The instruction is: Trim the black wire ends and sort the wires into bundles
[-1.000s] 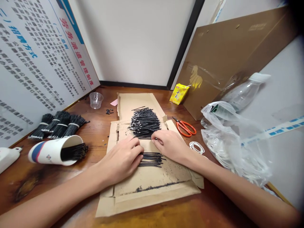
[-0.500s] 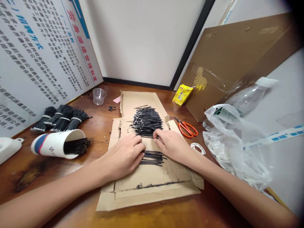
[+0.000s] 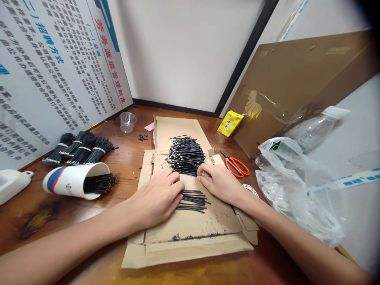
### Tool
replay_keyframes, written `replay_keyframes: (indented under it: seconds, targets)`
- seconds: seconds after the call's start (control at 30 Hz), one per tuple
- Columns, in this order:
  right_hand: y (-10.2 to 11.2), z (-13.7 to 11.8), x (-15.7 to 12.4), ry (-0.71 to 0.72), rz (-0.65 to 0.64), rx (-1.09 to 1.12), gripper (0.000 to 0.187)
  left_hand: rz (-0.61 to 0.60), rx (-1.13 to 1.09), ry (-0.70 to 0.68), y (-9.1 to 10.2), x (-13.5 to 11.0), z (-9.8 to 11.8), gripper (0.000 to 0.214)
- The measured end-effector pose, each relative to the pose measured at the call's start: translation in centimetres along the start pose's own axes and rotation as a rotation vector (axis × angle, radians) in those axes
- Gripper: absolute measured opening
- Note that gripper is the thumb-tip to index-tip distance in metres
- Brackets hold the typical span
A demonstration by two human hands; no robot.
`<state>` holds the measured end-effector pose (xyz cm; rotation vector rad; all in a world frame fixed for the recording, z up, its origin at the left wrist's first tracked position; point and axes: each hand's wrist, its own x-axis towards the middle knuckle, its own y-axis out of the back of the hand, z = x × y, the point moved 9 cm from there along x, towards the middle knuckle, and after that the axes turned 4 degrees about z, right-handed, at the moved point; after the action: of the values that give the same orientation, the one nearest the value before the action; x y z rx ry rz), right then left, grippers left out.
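Observation:
A flattened cardboard sheet (image 3: 190, 233) lies on the wooden table. A large heap of thin black wires (image 3: 186, 155) sits at its far end. A small row of the same black wires (image 3: 192, 200) lies nearer me. My left hand (image 3: 156, 198) lies palm down with curled fingers pressing on the left ends of this small row. My right hand (image 3: 221, 183) rests at the near edge of the heap, its fingertips pinched together on a wire end there.
A tipped paper cup (image 3: 74, 181) holds wires; tied wire bundles (image 3: 80, 147) lie behind it. Orange scissors (image 3: 236, 165), white rubber bands (image 3: 251, 190), a plastic bag (image 3: 293, 186), a yellow packet (image 3: 229, 122), a clear cup (image 3: 127, 121) and a brown board (image 3: 297, 79) stand around.
The view has drifted slightly. My right hand has crept a little toward the heap's edge; my left hand stays on the small row.

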<state>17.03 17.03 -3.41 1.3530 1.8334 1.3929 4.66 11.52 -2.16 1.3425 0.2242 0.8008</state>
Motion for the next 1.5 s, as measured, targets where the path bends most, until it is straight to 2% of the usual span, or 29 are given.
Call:
replay_keyframes:
  seconds: [0.2,0.33,0.4,0.47,0.57,0.63,0.9,1.03,1.1,1.17,1.23,1.3,1.5]
  targets:
    - [-0.4,0.0,-0.2,0.013,-0.071,-0.014,0.013,-0.005,-0.004,0.014,0.0,0.0,-0.1,0.019]
    - [-0.6,-1.0,-0.7,0.102,-0.231,0.048,0.012,0.035,-0.012,0.022,0.4,-0.1,-0.2,0.017]
    - [-0.8,-1.5,-0.9,0.145,-0.289,0.086,0.012,0.016,0.002,0.017,0.2,-0.1,-0.1,0.020]
    - [-0.4,-1.3,-0.8,0.137,-0.242,0.092,0.012,-0.017,0.016,0.003,-0.1,-0.1,0.1,0.020]
    - [0.2,-0.5,-0.2,0.110,-0.073,0.039,0.016,-0.042,0.029,-0.007,-0.3,0.0,0.2,0.024]
    - [-0.1,-0.2,0.0,0.106,-0.017,-0.002,0.017,-0.047,0.029,-0.009,-0.3,0.0,0.3,0.024]
    - [-0.9,-0.2,-0.1,0.022,-0.035,-0.166,0.015,-0.029,0.030,-0.019,-0.4,-0.2,0.2,0.023]
    - [-0.8,-0.8,-0.4,0.059,-0.156,0.000,0.013,0.034,0.025,-0.004,0.1,-0.2,0.0,0.021]
    - [-0.6,-1.1,-0.5,0.091,-0.200,0.093,0.013,0.020,0.043,-0.001,0.0,-0.1,-0.1,0.023]
    - [0.1,-1.0,-0.3,0.101,-0.128,0.116,0.013,-0.016,0.062,-0.009,-0.3,0.0,0.0,0.022]
    - [0.9,-0.7,0.0,0.107,-0.004,0.075,0.014,-0.035,0.074,-0.017,-0.4,0.1,0.1,0.023]
    - [0.8,-0.5,0.1,0.114,0.059,0.013,0.016,-0.040,0.077,-0.023,-0.5,0.2,0.2,0.025]
    - [-0.3,0.0,0.2,0.092,0.049,-0.093,0.012,-0.053,0.078,-0.019,-0.5,-0.1,0.3,0.026]
